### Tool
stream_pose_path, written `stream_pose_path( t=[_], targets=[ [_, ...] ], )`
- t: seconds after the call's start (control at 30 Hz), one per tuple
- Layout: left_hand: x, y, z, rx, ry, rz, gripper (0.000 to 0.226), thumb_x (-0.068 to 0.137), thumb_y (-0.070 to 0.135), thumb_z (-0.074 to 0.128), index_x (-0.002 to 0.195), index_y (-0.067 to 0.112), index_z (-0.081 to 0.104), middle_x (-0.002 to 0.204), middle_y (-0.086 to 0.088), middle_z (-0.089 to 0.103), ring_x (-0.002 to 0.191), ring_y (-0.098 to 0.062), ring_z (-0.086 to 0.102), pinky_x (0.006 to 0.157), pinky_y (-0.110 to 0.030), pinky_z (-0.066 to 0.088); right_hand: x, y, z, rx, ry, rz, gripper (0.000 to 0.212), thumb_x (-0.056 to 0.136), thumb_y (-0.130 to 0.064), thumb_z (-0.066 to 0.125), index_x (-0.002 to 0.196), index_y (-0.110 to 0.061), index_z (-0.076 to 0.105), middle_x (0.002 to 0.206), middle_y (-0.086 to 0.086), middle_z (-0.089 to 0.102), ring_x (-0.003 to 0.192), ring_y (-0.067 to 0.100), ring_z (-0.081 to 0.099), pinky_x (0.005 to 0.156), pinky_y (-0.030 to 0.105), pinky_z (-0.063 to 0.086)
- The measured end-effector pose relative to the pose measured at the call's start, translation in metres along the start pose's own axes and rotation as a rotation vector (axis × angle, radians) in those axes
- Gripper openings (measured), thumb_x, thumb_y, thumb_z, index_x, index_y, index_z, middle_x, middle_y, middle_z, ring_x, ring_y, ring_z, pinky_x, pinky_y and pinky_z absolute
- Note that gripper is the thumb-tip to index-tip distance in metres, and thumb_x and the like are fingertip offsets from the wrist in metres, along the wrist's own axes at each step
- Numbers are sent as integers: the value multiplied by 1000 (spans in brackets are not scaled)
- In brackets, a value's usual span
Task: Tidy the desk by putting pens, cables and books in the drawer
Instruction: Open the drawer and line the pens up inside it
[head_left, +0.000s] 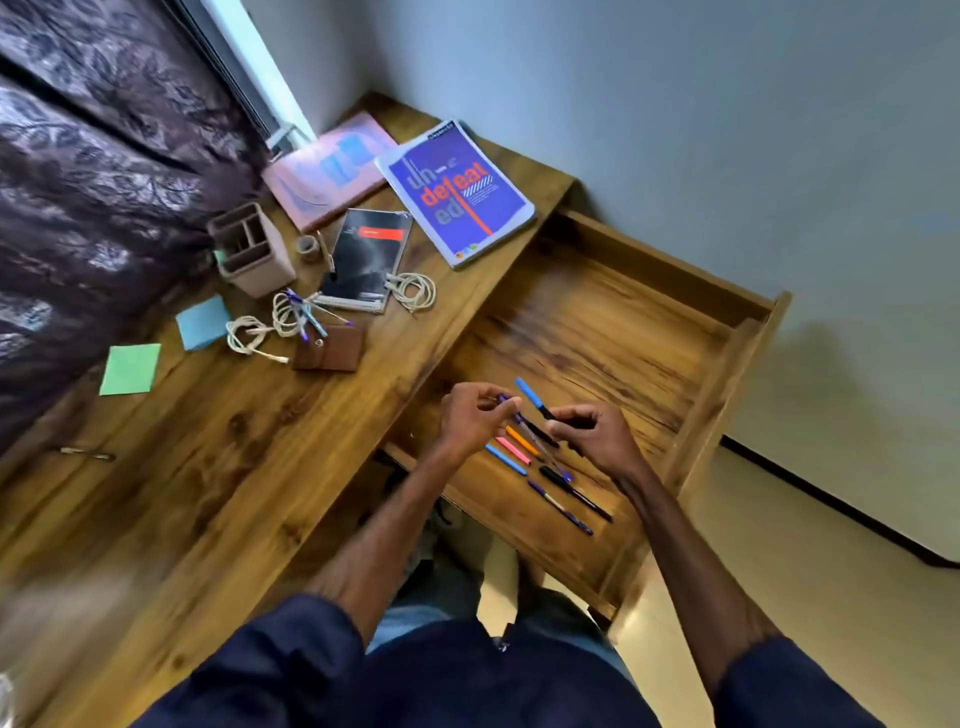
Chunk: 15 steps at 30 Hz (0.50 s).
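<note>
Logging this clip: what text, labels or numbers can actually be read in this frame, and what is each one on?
"un" / "defeat" / "ed": large letters stacked on the cover of the blue book.
Small print on that same cover: too blurred to read.
Black notebook: the print on its red label is too small to read.
Pink book: a blue graphic, no legible words.

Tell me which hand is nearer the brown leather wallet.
Left. The left hand hangs over the wooden drawer, nearest the brown leather wallet; the right hand lies beyond it, farther across the drawer.
</note>
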<state>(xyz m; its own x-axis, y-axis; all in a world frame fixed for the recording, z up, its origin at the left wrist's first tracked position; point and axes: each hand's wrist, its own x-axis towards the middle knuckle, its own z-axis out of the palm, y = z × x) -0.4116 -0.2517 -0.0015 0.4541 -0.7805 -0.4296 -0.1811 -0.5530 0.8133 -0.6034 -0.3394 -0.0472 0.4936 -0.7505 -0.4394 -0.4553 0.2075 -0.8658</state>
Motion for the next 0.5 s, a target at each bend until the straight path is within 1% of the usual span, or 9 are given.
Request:
stream_pose_path(
  t=[0.07, 0.1, 0.17, 0.2, 0.23, 0.3, 0.37, 0.43, 0.5],
  targets=[
    [1, -4, 10, 37, 44, -45, 25, 85, 27, 82, 103, 12, 74, 87, 0, 76, 72, -13, 75, 62, -29, 64, 6, 20, -11, -121, 73, 116, 23, 78, -17, 85, 100, -18, 79, 87, -4, 77, 79, 8, 73, 66, 20, 51],
    [2, -8, 13, 38, 54, -71, 26, 84, 27, 83, 102, 11, 74, 86, 1, 75, 71, -12, 75, 64, -32, 65, 9, 30, -15, -216, 95, 172, 23, 77, -16, 85, 99, -18, 79, 88, -3, 77, 82, 10, 73, 67, 20, 52],
    [4, -18, 17, 63, 59, -118, 23, 82, 29, 84, 94, 11, 75, 80, 1, 76, 68, -13, 75, 67, -39, 65, 9, 48, -21, -360, 106, 243, 24, 79, -15, 83, 102, -16, 79, 94, 1, 78, 84, 14, 72, 72, 23, 54],
    [5, -23, 18, 79, 58, -136, 21, 82, 31, 84, 89, 13, 76, 77, 1, 76, 68, -14, 75, 69, -42, 65, 6, 56, -22, -405, 104, 265, 24, 80, -15, 82, 103, -16, 78, 97, 2, 77, 83, 13, 70, 72, 23, 54],
    [7, -29, 18, 91, 64, -149, 22, 81, 34, 85, 84, 15, 76, 74, 1, 76, 67, -15, 75, 69, -44, 65, 3, 63, -21, -440, 102, 278, 24, 81, -15, 82, 104, -18, 78, 98, 1, 77, 81, 12, 68, 67, 20, 51],
    [9, -39, 20, 99, 72, -177, 25, 79, 38, 86, 81, 16, 76, 71, 2, 76, 67, -15, 76, 71, -45, 64, -4, 75, -18, -507, 113, 285, 22, 81, -17, 81, 102, -22, 78, 97, -1, 77, 78, 11, 67, 60, 17, 46],
    [10, -44, 22, 85, 71, -200, 23, 79, 38, 85, 82, 17, 77, 72, 2, 77, 69, -16, 76, 72, -45, 65, -8, 83, -12, -591, 124, 293, 20, 81, -19, 81, 100, -25, 78, 95, -3, 77, 79, 11, 69, 63, 19, 51],
    [9, -45, 23, 64, 65, -216, 19, 82, 33, 83, 85, 16, 76, 75, -1, 77, 71, -18, 76, 72, -43, 65, -10, 91, -4, -689, 120, 309, 19, 83, -21, 80, 102, -25, 76, 95, -3, 77, 80, 11, 71, 67, 23, 56],
    [7, -46, 23, 40, 61, -232, 16, 84, 28, 82, 87, 14, 74, 78, -4, 76, 72, -20, 76, 70, -41, 65, -11, 93, 3, -767, 132, 309, 19, 85, -23, 78, 103, -24, 74, 96, -2, 76, 81, 12, 71, 67, 23, 56]
  ],
)
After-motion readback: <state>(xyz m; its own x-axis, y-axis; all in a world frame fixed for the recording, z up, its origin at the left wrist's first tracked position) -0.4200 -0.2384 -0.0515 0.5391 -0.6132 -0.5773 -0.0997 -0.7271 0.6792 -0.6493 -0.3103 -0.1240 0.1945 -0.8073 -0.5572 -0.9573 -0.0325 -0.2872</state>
